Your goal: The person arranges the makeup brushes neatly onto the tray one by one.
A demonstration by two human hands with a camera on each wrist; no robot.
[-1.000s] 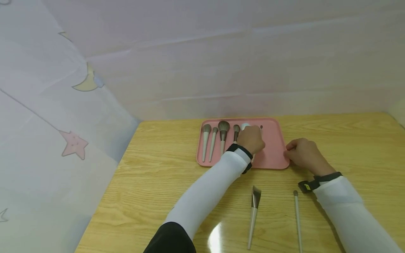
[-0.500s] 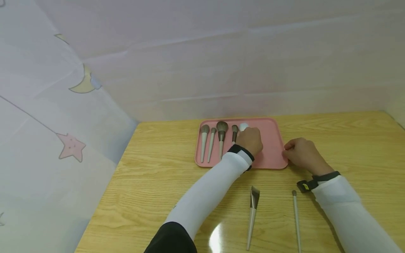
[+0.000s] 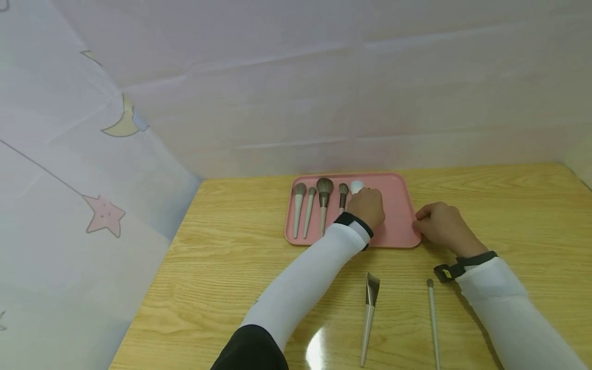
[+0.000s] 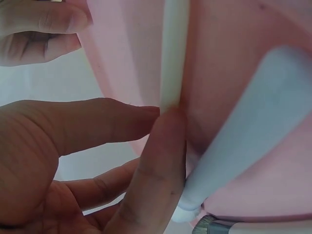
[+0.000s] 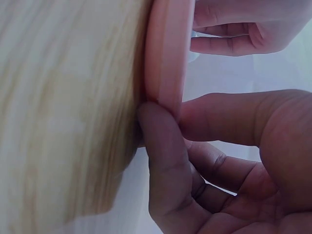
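My left hand (image 3: 367, 208) is over the pink tray (image 3: 399, 226) and pinches a slim makeup brush, its pale handle (image 4: 174, 53) showing between thumb and index finger in the left wrist view. Its bristle end is hidden there. Right beside it on the tray lies a white-headed brush (image 3: 356, 186) with a thicker white handle (image 4: 253, 126). My right hand (image 3: 446, 228) grips the tray's right rim (image 5: 168, 53) between thumb and index finger, near the front corner. Left of my left hand, several grey-brown makeup brushes, among them a large fluffy brush (image 3: 325, 186), lie side by side.
On the wooden table (image 3: 222, 257) in front of the tray lie an angled flat brush (image 3: 369, 313) and a thin brush (image 3: 433, 318), handles toward me. A pale cloth-like wall (image 3: 296, 103) rises behind the table's far edge. Another printed sheet (image 3: 60, 246) hangs at the left.
The slim brush's small dark tip, seen above my left hand a second ago, has dropped out of sight behind it. My right hand keeps its grip on the rim. The head view has shifted slightly.
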